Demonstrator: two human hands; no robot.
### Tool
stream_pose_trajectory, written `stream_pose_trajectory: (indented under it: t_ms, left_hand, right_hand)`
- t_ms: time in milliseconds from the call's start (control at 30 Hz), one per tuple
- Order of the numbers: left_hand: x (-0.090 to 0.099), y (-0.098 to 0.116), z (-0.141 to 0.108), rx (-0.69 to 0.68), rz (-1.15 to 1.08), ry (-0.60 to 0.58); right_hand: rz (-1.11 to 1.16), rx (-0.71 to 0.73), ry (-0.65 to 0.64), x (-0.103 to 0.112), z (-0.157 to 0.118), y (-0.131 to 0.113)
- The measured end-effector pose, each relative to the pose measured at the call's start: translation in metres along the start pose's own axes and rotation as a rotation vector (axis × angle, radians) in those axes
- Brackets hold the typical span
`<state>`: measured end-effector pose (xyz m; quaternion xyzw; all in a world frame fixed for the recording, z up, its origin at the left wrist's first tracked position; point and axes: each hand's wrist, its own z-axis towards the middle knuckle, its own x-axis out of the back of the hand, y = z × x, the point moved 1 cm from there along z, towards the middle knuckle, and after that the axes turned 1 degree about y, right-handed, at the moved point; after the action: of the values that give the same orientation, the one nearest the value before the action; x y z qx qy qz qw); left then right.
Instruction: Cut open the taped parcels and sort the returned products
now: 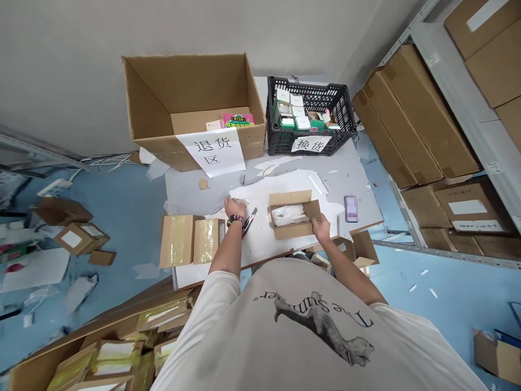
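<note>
1. Nearest me, the person's right hand point(321, 228) reaches into a small open cardboard box point(291, 229), fingers point(315, 221) slightly curled over its rim and against a white wrapped packet point(290, 215) lying inside. It is neither spread wide nor plainly gripping.
2. The left hand point(235, 207) lies palm down, fingers close together, on a white sheet point(264, 239) covering the grey table point(350, 179). It may be pinching a paper edge, though the view is too poor to be sure.
3. Red-handled scissors point(249, 224) lie just beside that wrist.
4. Two tape-wrapped cardboard parcels point(189, 240) sit left of the left hand.
5. A blurred phone point(351, 209) lies right of the box.
6. Farther off, against the wall, stand a large open carton point(191, 92) with a paper sign point(210, 152) and a black plastic crate point(309, 117) of small boxed goods.
</note>
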<state>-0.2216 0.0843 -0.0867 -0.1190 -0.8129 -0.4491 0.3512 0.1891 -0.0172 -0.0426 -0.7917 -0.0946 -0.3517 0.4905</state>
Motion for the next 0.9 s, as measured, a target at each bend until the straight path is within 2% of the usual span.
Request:
stream_pose_trajectory:
  t_ms: [100, 233, 333, 367, 433, 567, 633, 700, 767, 900]
  left_hand:
    - [0.006, 0.0, -0.004, 0.027, -0.036, 0.124]
    - [0.021, 0.007, -0.003, 0.026, -0.102, 0.195]
    - [0.027, 0.019, -0.014, -0.024, -0.178, 0.234]
    - [0.027, 0.023, -0.023, -0.051, -0.209, 0.217]
    - [0.022, 0.028, -0.048, -0.114, -0.285, 0.108]
    - [-0.002, 0.026, -0.111, -0.207, -0.447, -0.325]
    - [-0.012, 0.02, -0.134, -0.183, -0.45, -0.433]
    - [-0.017, 0.015, -0.145, -0.124, -0.403, -0.435]
    - [-0.015, 0.011, -0.144, -0.063, -0.319, -0.376]
    - [0.008, 0.007, -0.124, 0.029, -0.112, -0.308]
  right_hand:
    - [0.002, 0.005, -0.007, -0.003, -0.001, 0.0]
    - [0.015, -0.001, -0.025, -0.008, -0.002, -0.003]
    - [0.002, 0.012, -0.029, -0.011, -0.004, -0.008]
    - [-0.004, 0.016, -0.032, -0.012, -0.005, -0.009]
    - [-0.012, 0.024, -0.04, -0.013, -0.007, -0.012]
    - [-0.057, 0.036, -0.075, -0.016, -0.009, -0.017]
    - [-0.094, 0.05, -0.09, -0.018, -0.011, -0.019]
    - [-0.123, 0.084, -0.103, -0.021, -0.015, -0.021]
    - [-0.152, 0.124, -0.117, -0.026, -0.022, -0.026]
    - [-0.202, 0.17, -0.161, -0.037, -0.037, -0.045]
